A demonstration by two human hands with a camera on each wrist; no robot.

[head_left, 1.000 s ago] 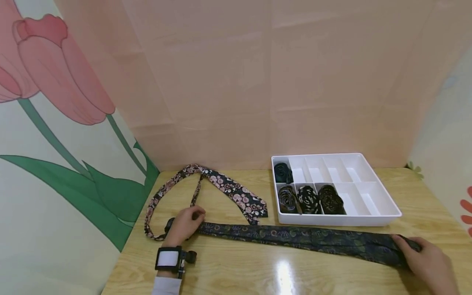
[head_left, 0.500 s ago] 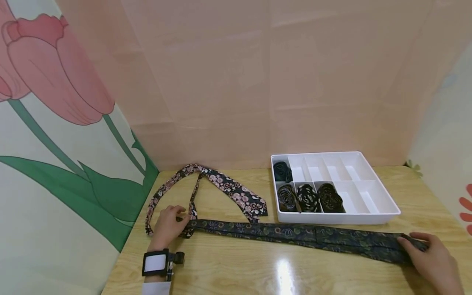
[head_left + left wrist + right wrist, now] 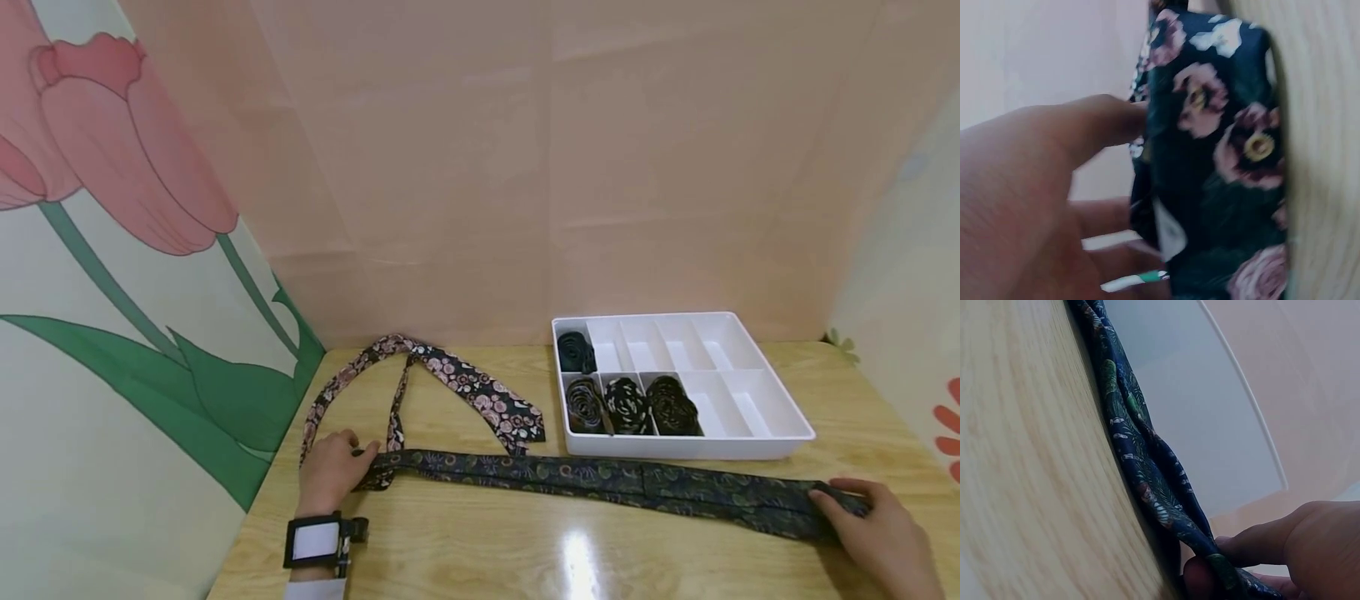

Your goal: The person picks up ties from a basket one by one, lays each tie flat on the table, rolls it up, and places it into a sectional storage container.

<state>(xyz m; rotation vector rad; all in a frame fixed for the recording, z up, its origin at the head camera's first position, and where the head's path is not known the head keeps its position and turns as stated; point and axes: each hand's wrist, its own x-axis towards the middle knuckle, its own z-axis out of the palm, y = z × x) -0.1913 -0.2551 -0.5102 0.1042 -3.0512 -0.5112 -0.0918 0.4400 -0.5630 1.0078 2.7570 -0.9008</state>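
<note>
A dark patterned necktie (image 3: pixel 555 472), folded lengthwise, stretches across the front of the table. My left hand (image 3: pixel 330 471) pinches its narrow left end between thumb and fingers. At its wide right end, my right hand (image 3: pixel 881 521) grips the cloth; the right wrist view shows thumb and fingertips (image 3: pixel 1199 578) closing on the tie (image 3: pixel 1141 459). Behind the left hand lies a floral necktie (image 3: pixel 480 392) in a loose loop. Its rose-print cloth (image 3: pixel 1216 156) stands close before the left fingers in the left wrist view, hiding the dark tie's end there.
A white divided tray (image 3: pixel 675 447) stands at the back right, its compartments in two rows. Several rolled neckties, such as a dark green roll (image 3: pixel 575 352) and a black-and-white roll (image 3: pixel 628 406), sit in its left compartments. A pinkish backdrop (image 3: pixel 450 167) rises behind the table.
My left hand has moved left and slightly down along the front, drawing the dark necktie's narrow end further left. The right hand has shifted slightly right, keeping its grip.
</note>
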